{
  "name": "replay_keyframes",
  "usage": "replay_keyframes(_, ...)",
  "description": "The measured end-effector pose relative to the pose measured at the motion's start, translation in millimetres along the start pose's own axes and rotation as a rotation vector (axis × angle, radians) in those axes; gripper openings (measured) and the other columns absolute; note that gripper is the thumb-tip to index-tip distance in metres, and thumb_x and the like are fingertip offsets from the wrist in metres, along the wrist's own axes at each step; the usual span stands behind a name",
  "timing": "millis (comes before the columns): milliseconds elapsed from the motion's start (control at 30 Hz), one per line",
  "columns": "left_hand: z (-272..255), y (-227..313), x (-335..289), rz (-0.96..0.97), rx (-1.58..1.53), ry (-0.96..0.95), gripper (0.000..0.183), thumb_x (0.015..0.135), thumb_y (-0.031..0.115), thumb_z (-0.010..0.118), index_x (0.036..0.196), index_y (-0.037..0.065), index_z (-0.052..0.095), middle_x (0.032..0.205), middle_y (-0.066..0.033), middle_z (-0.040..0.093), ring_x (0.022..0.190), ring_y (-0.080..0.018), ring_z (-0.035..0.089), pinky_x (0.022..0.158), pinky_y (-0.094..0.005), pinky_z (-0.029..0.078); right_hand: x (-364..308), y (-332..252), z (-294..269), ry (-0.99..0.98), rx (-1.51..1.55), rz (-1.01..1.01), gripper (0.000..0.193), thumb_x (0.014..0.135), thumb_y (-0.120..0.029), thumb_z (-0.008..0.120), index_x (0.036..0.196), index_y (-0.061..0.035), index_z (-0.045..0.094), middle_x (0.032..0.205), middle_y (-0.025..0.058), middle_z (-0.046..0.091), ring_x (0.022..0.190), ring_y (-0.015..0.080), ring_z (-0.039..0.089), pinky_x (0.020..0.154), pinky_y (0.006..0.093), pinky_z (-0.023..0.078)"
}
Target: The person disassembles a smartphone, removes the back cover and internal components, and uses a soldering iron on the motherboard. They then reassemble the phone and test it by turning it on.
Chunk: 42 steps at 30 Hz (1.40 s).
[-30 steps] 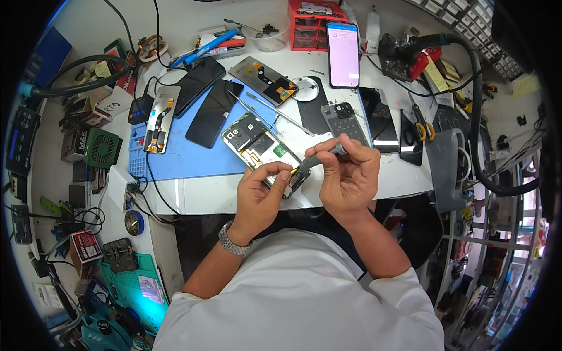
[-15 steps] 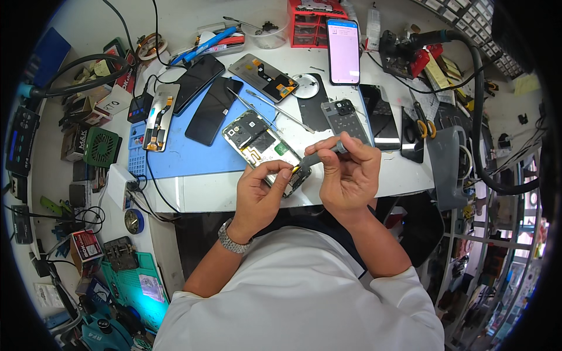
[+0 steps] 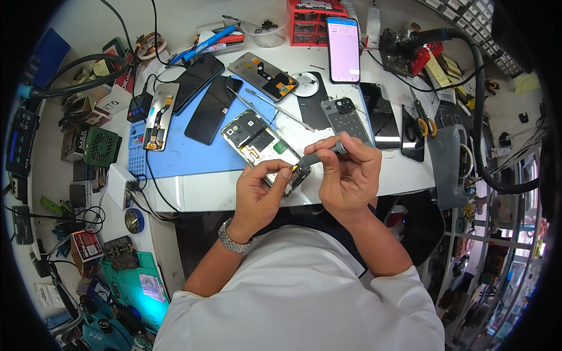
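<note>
An opened phone (image 3: pixel 256 137) lies tilted on the bench, partly over the blue mat, its inner boards showing. My left hand (image 3: pixel 263 190) is closed in a pinch at the phone's near end; a small yellow bit shows at its fingertips, too small to name. In my right hand (image 3: pixel 350 178) a grey screwdriver (image 3: pixel 313 159) is gripped by thumb and fingers, slanting down toward the left fingertips. Where its tip meets the phone is hidden. Beyond the phone lie metal tweezers (image 3: pixel 246 104) and a thin metal tool (image 3: pixel 287 112).
Other phones and screens surround the blue mat (image 3: pixel 167 167), including a black screen (image 3: pixel 213 111) and a back cover (image 3: pixel 345 120). A lit phone (image 3: pixel 343 52) leans against red drawers (image 3: pixel 307 29). Scissors (image 3: pixel 421 120) lie right. A thick black cable (image 3: pixel 481 117) curves down the right side.
Both hands and the screwdriver stay almost in place. The opened phone's far end has shifted very slightly to the left.
</note>
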<state>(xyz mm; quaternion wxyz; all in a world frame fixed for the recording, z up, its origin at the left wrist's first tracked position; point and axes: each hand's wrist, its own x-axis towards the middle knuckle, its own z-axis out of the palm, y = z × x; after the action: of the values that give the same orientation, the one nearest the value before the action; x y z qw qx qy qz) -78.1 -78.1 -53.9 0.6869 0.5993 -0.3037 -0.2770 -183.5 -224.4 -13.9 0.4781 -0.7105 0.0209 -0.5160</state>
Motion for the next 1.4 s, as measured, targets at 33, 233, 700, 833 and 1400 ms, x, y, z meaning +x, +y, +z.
replay_keyframes(33, 0.6, -0.6, 0.2, 0.009, -0.008, 0.000, 0.015, 0.106, 0.007, 0.073, 0.116, -0.003, 0.076, 0.119, -0.0094, 0.060, 0.094, -0.0072, 0.062, 0.065, -0.0178, 0.048, -0.5, 0.4, 0.0, -0.003, -0.001, 0.002, 0.047, 0.105, 0.011, 0.061, 0.146, -0.0021, 0.042, 0.113, 0.0210, 0.068, 0.099, 0.0261, 0.077, 0.087, 0.0342, 0.066)
replay_keyframes(233, 1.2, 0.6, 0.0, 0.037, 0.050, 0.012, 0.017, 0.106, 0.008, 0.074, 0.117, -0.004, 0.076, 0.114, -0.0070, 0.067, 0.093, -0.0070, 0.065, 0.073, -0.0205, 0.051, -2.7, 1.6, 0.3, 0.001, 0.005, -0.005, 0.046, 0.105, 0.011, 0.062, 0.145, -0.0014, 0.042, 0.114, 0.0205, 0.068, 0.100, 0.0271, 0.077, 0.088, 0.0364, 0.066)
replay_keyframes(700, 2.2, 6.0, 1.1, 0.036, 0.016, 0.005, 0.017, 0.107, 0.009, 0.073, 0.118, -0.003, 0.077, 0.120, -0.0076, 0.063, 0.100, -0.0083, 0.061, 0.077, -0.0208, 0.049, -7.9, -6.1, -8.7, 0.011, -0.010, 0.001, 0.043, 0.100, 0.016, 0.067, 0.137, 0.0038, 0.050, 0.111, 0.0202, 0.068, 0.096, 0.0242, 0.076, 0.083, 0.0322, 0.065)
replay_keyframes(833, 4.7, 4.5, 0.3, 0.038, -0.026, 0.031, 0.017, 0.106, 0.008, 0.075, 0.118, -0.003, 0.077, 0.115, -0.0057, 0.066, 0.102, -0.0085, 0.060, 0.089, -0.0250, 0.049, -14.6, -4.7, -7.2, 0.003, 0.041, 0.030, 0.044, 0.097, 0.019, 0.069, 0.136, 0.0051, 0.053, 0.108, 0.0191, 0.069, 0.097, 0.0225, 0.075, 0.084, 0.0306, 0.063)
replay_keyframes(1400, 1.9, -1.3, 1.0, 0.044, -0.003, 0.013, 0.016, 0.107, 0.008, 0.073, 0.118, -0.003, 0.076, 0.122, -0.0093, 0.063, 0.108, -0.0119, 0.062, 0.084, -0.0226, 0.052, -10.3, -17.1, -10.3, -0.099, -0.055, 0.034, 0.033, 0.094, 0.015, 0.074, 0.124, 0.0035, 0.068, 0.106, 0.0171, 0.074, 0.095, 0.0224, 0.076, 0.079, 0.0295, 0.063)
